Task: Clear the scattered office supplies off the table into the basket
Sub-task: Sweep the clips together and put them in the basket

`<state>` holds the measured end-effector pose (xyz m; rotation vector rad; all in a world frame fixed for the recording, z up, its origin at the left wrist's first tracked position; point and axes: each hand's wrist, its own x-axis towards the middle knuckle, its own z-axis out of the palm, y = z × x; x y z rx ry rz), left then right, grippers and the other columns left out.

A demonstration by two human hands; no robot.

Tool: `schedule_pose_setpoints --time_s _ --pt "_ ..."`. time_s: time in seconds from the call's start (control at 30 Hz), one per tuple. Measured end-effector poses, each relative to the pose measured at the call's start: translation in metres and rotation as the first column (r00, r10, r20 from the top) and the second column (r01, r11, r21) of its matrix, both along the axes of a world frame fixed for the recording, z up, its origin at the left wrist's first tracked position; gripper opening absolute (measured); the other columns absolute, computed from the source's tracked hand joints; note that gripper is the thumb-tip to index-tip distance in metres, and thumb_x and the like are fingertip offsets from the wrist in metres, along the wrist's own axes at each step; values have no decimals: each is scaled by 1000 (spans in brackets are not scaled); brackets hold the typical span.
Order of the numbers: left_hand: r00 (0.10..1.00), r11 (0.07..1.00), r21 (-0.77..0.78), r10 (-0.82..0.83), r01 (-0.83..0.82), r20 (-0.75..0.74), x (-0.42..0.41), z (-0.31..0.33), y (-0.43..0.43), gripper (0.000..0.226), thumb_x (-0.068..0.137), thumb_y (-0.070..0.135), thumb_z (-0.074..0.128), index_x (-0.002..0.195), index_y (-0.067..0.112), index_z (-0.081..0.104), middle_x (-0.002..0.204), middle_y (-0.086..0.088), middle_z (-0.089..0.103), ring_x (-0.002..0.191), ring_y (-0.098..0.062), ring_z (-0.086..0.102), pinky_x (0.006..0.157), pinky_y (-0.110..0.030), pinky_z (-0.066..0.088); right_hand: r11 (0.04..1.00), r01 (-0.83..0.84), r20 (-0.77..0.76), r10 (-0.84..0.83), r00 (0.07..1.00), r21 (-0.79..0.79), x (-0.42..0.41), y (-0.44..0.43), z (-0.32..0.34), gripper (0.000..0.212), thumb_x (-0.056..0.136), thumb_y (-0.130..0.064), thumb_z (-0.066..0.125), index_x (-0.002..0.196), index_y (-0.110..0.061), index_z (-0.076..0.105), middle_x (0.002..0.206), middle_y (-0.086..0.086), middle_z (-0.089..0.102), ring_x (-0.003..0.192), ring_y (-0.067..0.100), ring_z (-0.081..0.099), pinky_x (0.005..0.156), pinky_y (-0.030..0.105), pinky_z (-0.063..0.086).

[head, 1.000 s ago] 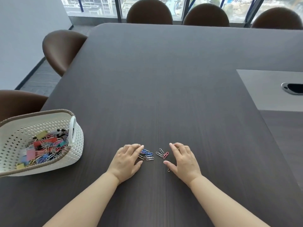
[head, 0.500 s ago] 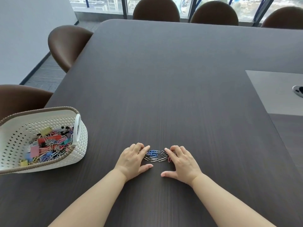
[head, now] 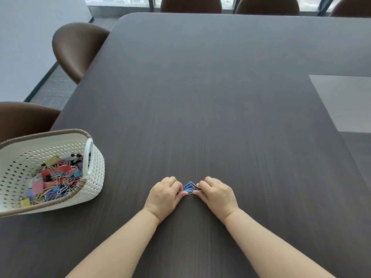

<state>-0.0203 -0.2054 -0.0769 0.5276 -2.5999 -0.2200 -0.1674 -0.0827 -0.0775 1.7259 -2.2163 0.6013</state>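
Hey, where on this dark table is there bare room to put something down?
Nearly everywhere: the dark wood table is bare from the hands to the far edge, and between the white perforated basket and the left hand. The grey inset panel at right is bare too. It is crowded only where both hands, left and right hand, bunch the blue paper clips.

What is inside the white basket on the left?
The basket holds a jumble of coloured paper clips and binder clips. Whatever lies beneath that pile, and behind the near wall, is hidden.
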Motion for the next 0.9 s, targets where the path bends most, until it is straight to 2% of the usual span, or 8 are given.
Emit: schedule_pose_setpoints --time_s 0.07,0.17,0.27,0.33,0.43,0.53,0.67,0.9 --pt "1000 999 -51 18 -18 -3 0 -1 0 52 97 47 25 67 17 55 64 3 52 64 -11 38 53 -25 34 1000 12 -6 -12 1000 -15 2 0 2 37 94 -45 32 70 -20 45 60 -5 52 51 13 52 41 24 40" --pt "997 992 -102 78 -76 18 1 2 3 52 97 47 26 65 18 55 62 4 52 59 -13 44 52 -25 32 999 40 -15 -40 999 14 5 0 5 28 88 -41 40 71 -21 35 56 -6 50 47 12 51 39 24 36" --pt "994 991 -78 106 -104 21 3 4 6 46 94 45 32 64 18 54 57 5 52 46 -14 50 42 -24 36 992 76 -15 -75 997 99 7 0 9 29 88 -40 38 68 -19 37 52 -6 48 43 12 48 35 22 32" --pt "994 992 -58 110 -109 13 5 5 8 53 98 48 22 65 19 51 56 4 51 41 -13 49 36 -22 35 983 109 -23 -107 994 146 8 1 11 33 89 -41 34 65 -18 39 49 -6 47 38 12 47 32 19 28" --pt "995 995 -41 94 -94 -14 12 9 10 61 98 50 16 62 18 54 56 5 51 40 -12 49 35 -21 36 964 140 43 -154 987 226 9 5 21 34 80 -40 44 57 -16 46 43 -4 46 31 14 44 30 15 25" --pt "997 997 29 72 -71 -35 26 22 9 45 97 51 19 72 24 44 58 6 51 43 -11 47 39 -20 33 948 150 171 -204 964 282 16 11 40 31 80 -35 56 59 -15 44 43 -3 45 34 16 37 36 19 22" --pt "991 989 135 76 -60 -112 49 50 -6 37 97 51 23 75 25 39 67 7 47 48 -10 43 40 -19 32 980 113 436 -175 883 166 43 -3 73 29 92 -29 52 71 -12 43 55 -1 47 50 22 38 48 30 32" --pt "965 988 144 89 -54 -248 100 121 -56 33 95 49 32 80 23 45 69 5 53 55 -12 45 46 -23 36 996 38 529 10 849 -80 107 -72 143 26 88 -35 51 73 -16 42 49 -14 30 51 16 30 48 29 32"
